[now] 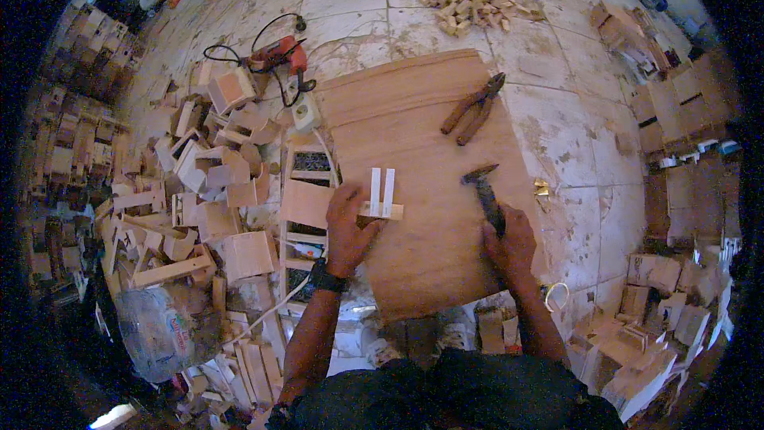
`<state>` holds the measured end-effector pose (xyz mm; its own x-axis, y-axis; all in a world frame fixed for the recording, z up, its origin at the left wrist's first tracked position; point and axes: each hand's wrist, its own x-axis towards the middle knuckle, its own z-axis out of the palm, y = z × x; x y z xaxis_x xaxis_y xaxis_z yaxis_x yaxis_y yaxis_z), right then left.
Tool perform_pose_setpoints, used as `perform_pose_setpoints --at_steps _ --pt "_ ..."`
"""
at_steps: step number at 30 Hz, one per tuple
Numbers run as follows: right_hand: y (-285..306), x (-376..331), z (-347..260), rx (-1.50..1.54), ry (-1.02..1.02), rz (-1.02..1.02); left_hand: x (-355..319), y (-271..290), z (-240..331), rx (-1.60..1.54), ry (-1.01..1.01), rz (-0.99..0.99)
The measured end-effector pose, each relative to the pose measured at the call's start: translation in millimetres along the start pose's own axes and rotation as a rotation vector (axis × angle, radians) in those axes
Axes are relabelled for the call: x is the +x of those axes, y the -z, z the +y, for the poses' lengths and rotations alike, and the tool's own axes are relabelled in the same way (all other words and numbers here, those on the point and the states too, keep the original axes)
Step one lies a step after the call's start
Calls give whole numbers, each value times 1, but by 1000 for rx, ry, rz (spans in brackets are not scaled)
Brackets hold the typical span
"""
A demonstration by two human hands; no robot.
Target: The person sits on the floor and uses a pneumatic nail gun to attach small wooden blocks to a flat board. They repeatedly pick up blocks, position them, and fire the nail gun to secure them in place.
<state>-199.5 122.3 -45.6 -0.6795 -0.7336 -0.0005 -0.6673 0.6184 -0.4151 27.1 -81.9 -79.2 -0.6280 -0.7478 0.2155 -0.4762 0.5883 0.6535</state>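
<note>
Circular fisheye view framed by black vignette at all corners. Centre evenly lit by soft, diffuse light; pale tiled floor (573, 111) rendered brightest, slightly washed out near top. Left edge and lower rim left dim, detail lost in murk. Shadows faint and short. Straight edges bent toward rim. Overall softness and compression noise seen; bluish colour fringing at periphery.

The one view comes from a camera on the person's head, looking almost straight down, close over the plywood board (422, 191) and both forearms rising from the lower edge. The fisheye bends the tiled floor (573, 111) toward a dark rim, where the stacked boxes (676, 111) perhaps blur.
</note>
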Motion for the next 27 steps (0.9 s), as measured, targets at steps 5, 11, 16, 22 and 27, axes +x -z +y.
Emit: perform_pose_setpoints --at_steps 5,11,16,22,27 --pt "-3 8 0 -10 49 53 0 -4 3 3 25 67" --pt "-4 10 -5 -88 -48 -6 1 -15 13 13 99 105" --pt "-10 10 2 -106 -55 -43 -10 -23 5 -31 189 29" --pt "8 22 -15 -90 -85 -181 4 -12 19 25 146 -15" --pt "40 18 -46 -141 -226 -232 35 30 69 -78 582 -254"
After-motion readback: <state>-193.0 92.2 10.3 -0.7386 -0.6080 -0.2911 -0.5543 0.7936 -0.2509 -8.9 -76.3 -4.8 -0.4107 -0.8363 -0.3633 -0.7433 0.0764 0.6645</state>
